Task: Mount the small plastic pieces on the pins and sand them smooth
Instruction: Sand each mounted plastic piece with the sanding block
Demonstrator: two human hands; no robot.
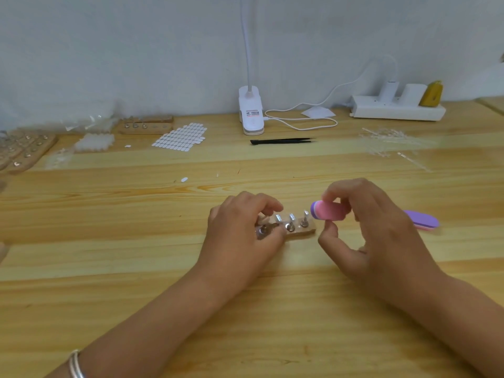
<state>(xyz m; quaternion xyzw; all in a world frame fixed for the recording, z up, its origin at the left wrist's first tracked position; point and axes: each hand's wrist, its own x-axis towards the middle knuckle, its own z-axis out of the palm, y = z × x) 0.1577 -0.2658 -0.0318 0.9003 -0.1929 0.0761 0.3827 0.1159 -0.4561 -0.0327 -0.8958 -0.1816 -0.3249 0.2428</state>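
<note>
- A small wooden pin block (302, 231) is lying on the bench (136, 255) near the middle of the scene, with a row of metal pins (291, 217) standing up from it.
- The left hand (240, 233) is curling over the block's left end, its grip grasping the wood between the fingers on the far side and the thumb on the near side.
- The right hand (368, 227) is hovering just right of the block, its grip pinching a pink sanding block (331, 211) with the fingers on top and the thumb below.
- The sanding block's purple end is pointing left, close above the rightmost pin; whether they are touching cannot be told.
- A purple sanding file (421, 219) is lying flat on the bench just right of the right hand.
- A loose white piece (184, 179) is lying farther off, left of centre.
- Along the far edge, from left to right, are sitting spare pin blocks (147, 126), a sheet of white pieces (180, 136), black tweezers (282, 141), a white clip lamp (251, 113) and a power strip (398, 108).
- A silver bangle (75, 364) is circling the left wrist.
</note>
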